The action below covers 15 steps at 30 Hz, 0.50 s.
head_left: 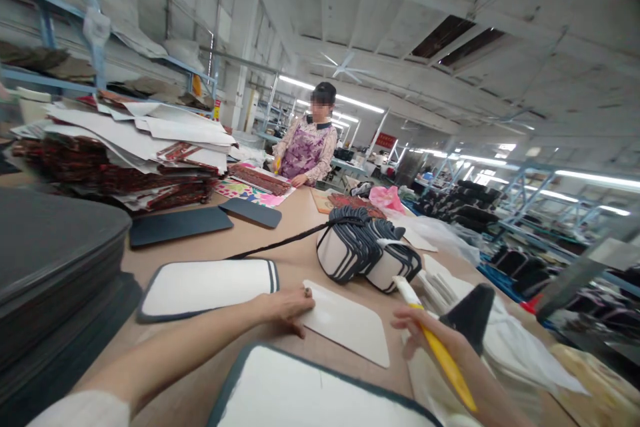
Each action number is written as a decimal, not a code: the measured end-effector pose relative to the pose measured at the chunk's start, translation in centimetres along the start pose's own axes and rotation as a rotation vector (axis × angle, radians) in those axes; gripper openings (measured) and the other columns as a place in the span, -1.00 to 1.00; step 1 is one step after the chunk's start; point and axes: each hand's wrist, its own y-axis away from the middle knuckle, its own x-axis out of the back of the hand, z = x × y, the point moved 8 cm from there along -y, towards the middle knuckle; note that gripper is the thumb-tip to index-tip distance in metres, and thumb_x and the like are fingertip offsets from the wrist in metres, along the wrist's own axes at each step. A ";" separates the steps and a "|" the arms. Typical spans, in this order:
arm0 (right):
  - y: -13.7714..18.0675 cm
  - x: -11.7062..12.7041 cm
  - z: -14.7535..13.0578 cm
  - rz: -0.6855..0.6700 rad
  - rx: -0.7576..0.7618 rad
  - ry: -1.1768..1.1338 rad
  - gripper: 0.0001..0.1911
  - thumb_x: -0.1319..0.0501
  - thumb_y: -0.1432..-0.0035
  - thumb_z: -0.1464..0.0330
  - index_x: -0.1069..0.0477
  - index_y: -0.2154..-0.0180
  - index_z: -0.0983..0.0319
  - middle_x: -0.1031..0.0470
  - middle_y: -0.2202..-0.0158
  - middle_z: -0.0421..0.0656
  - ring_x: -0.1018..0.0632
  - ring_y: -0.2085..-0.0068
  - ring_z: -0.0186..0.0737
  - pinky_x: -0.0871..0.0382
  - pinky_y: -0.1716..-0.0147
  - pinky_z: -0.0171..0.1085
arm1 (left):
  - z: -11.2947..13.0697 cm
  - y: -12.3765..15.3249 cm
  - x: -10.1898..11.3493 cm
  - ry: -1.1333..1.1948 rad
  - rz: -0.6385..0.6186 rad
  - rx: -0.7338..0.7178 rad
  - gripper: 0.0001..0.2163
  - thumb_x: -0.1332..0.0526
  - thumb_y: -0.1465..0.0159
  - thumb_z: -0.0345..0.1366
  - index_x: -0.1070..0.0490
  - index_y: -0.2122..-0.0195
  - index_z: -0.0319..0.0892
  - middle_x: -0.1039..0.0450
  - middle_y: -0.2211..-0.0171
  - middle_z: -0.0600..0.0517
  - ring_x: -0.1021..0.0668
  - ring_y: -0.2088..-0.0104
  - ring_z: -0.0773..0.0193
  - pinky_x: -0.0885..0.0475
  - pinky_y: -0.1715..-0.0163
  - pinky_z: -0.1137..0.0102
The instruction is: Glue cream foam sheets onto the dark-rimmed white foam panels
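Note:
My left hand point(286, 308) reaches over the table, its fingers pinched at the left edge of a white rounded panel point(350, 327). My right hand point(440, 337) is closed round a brush point(445, 363) with a yellow handle, its pale head pointing up and away from me, to the right of the panel. Just left of the panel lies a white piece with a dark border point(210, 287) and stripes at one end. Closest to me is a larger white panel with a dark border point(320, 393), cut off by the bottom of the view.
Tied bundles of dark-edged pieces point(350, 247) lie beyond the panel. A tall stack of dark sheets point(60, 267) stands left, with piled white and reddish material point(125, 147) behind. White sheets point(510, 340) lie right. A co-worker point(310, 147) stands across the table.

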 end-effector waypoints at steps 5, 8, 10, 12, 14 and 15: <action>-2.7 -0.4 3.0 0.026 -0.051 0.252 -0.50 0.03 -0.13 0.05 -0.52 0.30 0.25 -0.48 0.41 -0.09 -0.52 0.27 -0.10 -0.38 0.22 -0.17 | -1.3 -1.0 -1.5 -0.011 -0.019 -0.032 -0.88 -0.31 -0.08 -0.37 -0.39 0.46 -0.28 -0.43 0.43 -0.14 -0.45 0.38 0.08 -0.34 0.40 0.29; -3.8 -1.9 3.8 -0.065 0.089 0.484 -0.60 -0.10 -0.06 0.14 -0.48 0.18 0.23 -0.51 0.34 -0.08 -0.53 0.28 -0.09 -0.35 0.19 -0.16 | -2.0 -1.4 -1.4 0.044 -0.025 -0.060 -0.85 -0.23 -0.14 -0.45 -0.36 0.57 -0.25 -0.41 0.54 -0.04 -0.42 0.49 0.22 -0.32 0.47 0.37; -4.3 -2.8 4.6 -0.141 0.151 0.629 -0.61 -0.18 -0.01 0.22 -0.45 0.10 0.20 -0.52 0.27 -0.06 -0.53 0.22 -0.05 -0.32 0.15 -0.15 | -2.5 -1.4 -1.1 0.090 -0.026 -0.080 -0.82 -0.22 -0.18 -0.44 -0.35 0.57 -0.24 -0.39 0.55 0.03 -0.41 0.50 0.31 -0.33 0.47 0.41; -4.5 -3.7 5.1 -0.203 0.204 0.770 -0.60 -0.17 -0.02 0.25 -0.41 0.05 0.18 -0.52 0.19 -0.03 -0.52 0.17 -0.05 -0.32 0.14 -0.16 | -2.8 -1.2 -0.8 0.126 -0.029 -0.090 -0.82 -0.19 -0.24 -0.37 -0.36 0.52 -0.25 -0.38 0.53 0.09 -0.43 0.50 0.36 -0.37 0.45 0.43; -4.6 -4.3 5.1 -0.233 0.239 0.858 -0.57 -0.18 -0.03 0.25 -0.38 0.02 0.17 -0.50 0.14 -0.03 -0.50 0.13 -0.06 -0.32 0.13 -0.18 | -2.9 -1.0 -0.6 0.152 -0.033 -0.091 -0.79 -0.15 -0.29 -0.27 -0.37 0.45 -0.26 -0.38 0.49 0.11 -0.44 0.49 0.37 -0.40 0.44 0.42; -4.7 -4.6 5.1 -0.235 0.245 0.874 -0.56 -0.20 -0.01 0.25 -0.38 0.02 0.17 -0.50 0.13 -0.03 -0.50 0.13 -0.07 -0.32 0.13 -0.19 | -2.8 -0.9 -0.5 0.162 -0.033 -0.086 -0.78 -0.14 -0.30 -0.24 -0.37 0.43 -0.26 -0.38 0.48 0.11 -0.45 0.49 0.37 -0.41 0.45 0.42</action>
